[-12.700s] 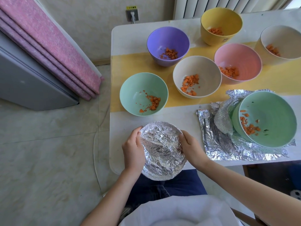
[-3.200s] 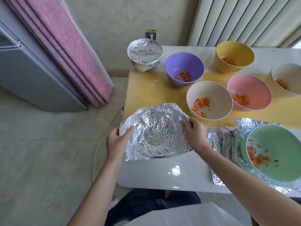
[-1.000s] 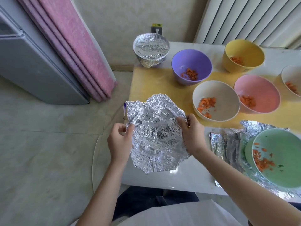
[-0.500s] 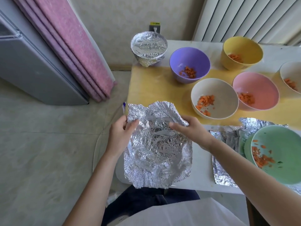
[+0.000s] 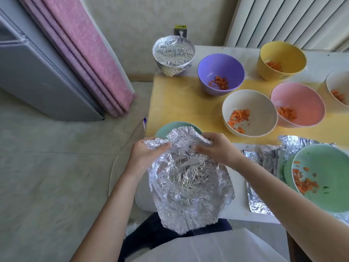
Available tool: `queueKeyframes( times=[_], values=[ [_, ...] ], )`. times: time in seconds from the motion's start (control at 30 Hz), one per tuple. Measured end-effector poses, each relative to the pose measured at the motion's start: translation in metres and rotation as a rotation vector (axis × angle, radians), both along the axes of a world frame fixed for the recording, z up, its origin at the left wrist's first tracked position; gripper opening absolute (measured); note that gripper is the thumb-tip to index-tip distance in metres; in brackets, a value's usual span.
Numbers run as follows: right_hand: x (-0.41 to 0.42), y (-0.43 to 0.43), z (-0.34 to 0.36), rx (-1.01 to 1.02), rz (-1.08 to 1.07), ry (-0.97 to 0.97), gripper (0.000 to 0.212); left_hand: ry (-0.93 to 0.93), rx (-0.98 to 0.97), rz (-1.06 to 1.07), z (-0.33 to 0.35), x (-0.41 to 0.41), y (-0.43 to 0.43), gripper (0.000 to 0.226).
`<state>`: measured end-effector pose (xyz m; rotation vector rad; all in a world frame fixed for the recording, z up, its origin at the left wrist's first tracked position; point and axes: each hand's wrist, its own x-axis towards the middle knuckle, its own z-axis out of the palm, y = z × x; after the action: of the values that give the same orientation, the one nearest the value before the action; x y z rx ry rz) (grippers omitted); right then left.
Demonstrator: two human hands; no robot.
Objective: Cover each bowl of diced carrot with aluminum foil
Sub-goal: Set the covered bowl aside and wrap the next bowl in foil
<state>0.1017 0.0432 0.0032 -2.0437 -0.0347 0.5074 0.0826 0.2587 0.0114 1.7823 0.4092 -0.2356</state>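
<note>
A crumpled foil sheet (image 5: 187, 184) hangs toward my lap, pinched at its top edge by my left hand (image 5: 146, 155) and my right hand (image 5: 217, 150). Just behind the hands, the rim of a mint green bowl (image 5: 166, 127) shows; its inside is hidden by the foil. One foil-covered bowl (image 5: 173, 53) stands at the table's far left corner. Open bowls with diced carrot: purple (image 5: 221, 72), yellow (image 5: 282, 59), cream (image 5: 249, 112), pink (image 5: 298, 104), another cream one (image 5: 340, 87) at the right edge, and a tilted green one (image 5: 324, 178) on loose foil (image 5: 264, 159).
The white table (image 5: 239, 188) has a yellow runner (image 5: 179, 103) under the bowls. A pink folded mat (image 5: 90, 53) and a grey appliance (image 5: 41, 80) stand on the floor to the left. A radiator (image 5: 287, 21) is behind the table.
The foil sheet has been lifted off the mint green bowl and now hangs lower toward my lap. My hands have come closer together at its top edge, and the bowl's rim shows behind them.
</note>
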Motion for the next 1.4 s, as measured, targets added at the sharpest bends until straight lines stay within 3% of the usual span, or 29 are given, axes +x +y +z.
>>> queueKeyframes(
  times=[0.1,0.3,0.57,0.67,0.7,0.77,0.83,0.87,0.93,1.0,1.27,1.4],
  values=[
    [0.000,0.003,0.002,0.018,0.009,-0.036,0.052,0.034,0.026,-0.075,-0.005,0.000,0.000,0.032],
    [0.001,0.007,0.001,-0.030,-0.058,-0.133,0.063,-0.074,0.072,-0.123,0.012,-0.002,-0.012,0.032],
    [-0.002,0.024,0.007,-0.166,-0.089,-0.310,0.053,0.020,0.188,0.072,0.003,0.006,-0.019,0.048],
    [0.002,0.025,0.006,-0.192,-0.119,-0.336,0.053,-0.003,0.179,0.022,0.003,0.005,-0.017,0.029],
    [0.005,0.023,0.005,-0.185,-0.140,-0.341,0.051,-0.004,0.161,0.000,0.003,0.003,-0.014,0.034],
    [0.010,0.019,0.005,-0.140,-0.194,-0.337,0.048,-0.020,0.146,-0.038,0.001,0.000,-0.006,0.047],
    [0.016,0.013,0.003,-0.112,-0.261,-0.322,0.048,-0.074,0.213,-0.080,-0.004,-0.003,0.002,0.022],
    [0.019,0.010,0.002,-0.116,-0.287,-0.318,0.048,-0.109,0.240,-0.084,-0.007,-0.006,0.005,0.022],
    [0.022,0.005,-0.001,-0.152,-0.288,-0.326,0.048,-0.150,0.286,-0.075,-0.009,-0.007,0.006,0.042],
    [0.023,0.004,-0.004,-0.208,-0.255,-0.312,0.045,-0.190,0.340,-0.052,-0.008,-0.006,0.005,0.048],
    [0.014,0.010,-0.017,-0.308,-0.300,-0.181,0.039,-0.164,0.394,0.060,-0.019,-0.004,0.003,0.028],
    [0.012,0.012,-0.024,-0.367,-0.321,-0.171,0.039,-0.190,0.505,0.033,-0.026,-0.009,0.002,0.032]
  ],
)
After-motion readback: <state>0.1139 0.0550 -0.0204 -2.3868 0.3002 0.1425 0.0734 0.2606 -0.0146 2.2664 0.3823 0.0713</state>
